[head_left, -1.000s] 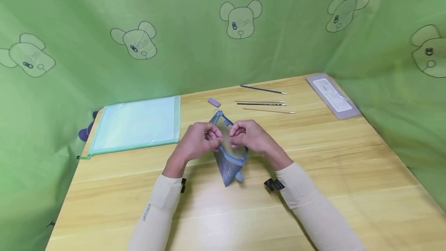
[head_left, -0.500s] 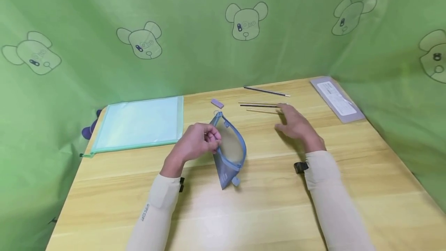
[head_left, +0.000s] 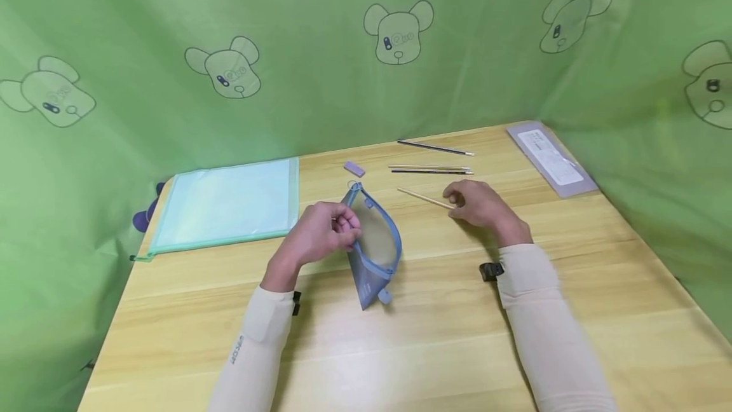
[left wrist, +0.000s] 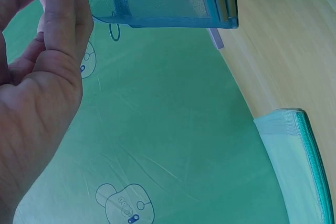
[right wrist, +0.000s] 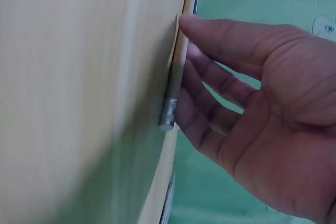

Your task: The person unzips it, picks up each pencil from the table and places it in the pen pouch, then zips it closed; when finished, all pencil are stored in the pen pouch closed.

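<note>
A blue-grey mesh zip pouch point(head_left: 368, 275) stands in the middle of the table with its mouth gaping. My left hand point(head_left: 314, 237) pinches the pouch's left rim between thumb and fingers. In the left wrist view the mesh wall of the pouch point(left wrist: 163, 3) shows beyond the hand. To the right, my right hand point(head_left: 483, 205) pinches a plain wooden pencil point(head_left: 422, 197) near its metal-capped end. The right wrist view has this pencil point(right wrist: 180, 64) between thumb and fingers, close to the tabletop; whether its far tip touches the wood cannot be told.
Several more pencils point(head_left: 431, 171) lie behind the right hand. A purple eraser point(head_left: 354, 169) is behind the pouch. At left lies a pale turquoise zip folder point(head_left: 225, 205); at the far right, a grey labelled packet point(head_left: 551, 157). Green curtain point(head_left: 314, 113) encloses the table's back and sides.
My right hand has left the pouch, reached right to the pencils and taken the nearest wooden one, whose capped end has swung toward me. The left hand stays at the pouch rim.
</note>
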Tool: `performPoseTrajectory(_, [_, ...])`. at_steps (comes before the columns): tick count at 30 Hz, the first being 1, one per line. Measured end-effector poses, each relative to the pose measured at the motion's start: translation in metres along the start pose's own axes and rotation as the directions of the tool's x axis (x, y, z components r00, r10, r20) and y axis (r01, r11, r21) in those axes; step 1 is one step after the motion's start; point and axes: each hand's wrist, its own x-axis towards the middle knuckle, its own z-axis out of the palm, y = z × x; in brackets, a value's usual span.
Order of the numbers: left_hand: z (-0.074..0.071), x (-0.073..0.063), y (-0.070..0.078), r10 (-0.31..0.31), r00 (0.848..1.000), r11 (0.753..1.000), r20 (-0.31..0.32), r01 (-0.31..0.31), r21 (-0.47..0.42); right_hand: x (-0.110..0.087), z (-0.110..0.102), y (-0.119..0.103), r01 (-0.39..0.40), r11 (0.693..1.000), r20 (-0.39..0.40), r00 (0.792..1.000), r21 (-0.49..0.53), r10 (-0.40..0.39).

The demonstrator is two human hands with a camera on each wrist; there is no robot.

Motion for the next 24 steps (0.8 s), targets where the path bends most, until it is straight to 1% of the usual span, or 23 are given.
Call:
performPoseTrajectory(4, [-0.002,-0.001,0.0,-0.003,1.0,1.0,-0.005,0.003,-0.002,0.002,0.01,-0.018,0.019,0.999,0.029,0.999,0.027,-0.02])
performPoseTrajectory(8, [-0.004,-0.002,0.001,-0.008,1.0,1.0,-0.009,0.008,0.006,0.002,0.018,-0.036,0.032,0.998,0.076,0.996,0.058,-0.037])
performPoseTrajectory(12, [-0.006,-0.002,0.001,0.002,1.0,1.0,-0.01,-0.001,0.01,0.001,0.023,-0.047,0.055,0.995,0.133,0.989,0.083,-0.066])
performPoseTrajectory(16, [-0.006,-0.001,0.001,0.007,1.0,1.0,-0.01,-0.007,0.002,0.0,0.026,-0.051,0.068,0.993,0.165,0.983,0.099,-0.084])
performPoseTrajectory(21, [-0.006,-0.002,0.0,0.006,1.0,1.0,-0.008,-0.006,-0.001,-0.003,0.028,-0.049,0.066,0.989,0.152,0.985,0.135,-0.086])
performPoseTrajectory(24, [-0.006,-0.002,0.0,0.006,1.0,1.0,-0.011,-0.006,0.006,-0.004,0.028,-0.048,0.04,0.984,0.139,0.988,0.173,-0.065])
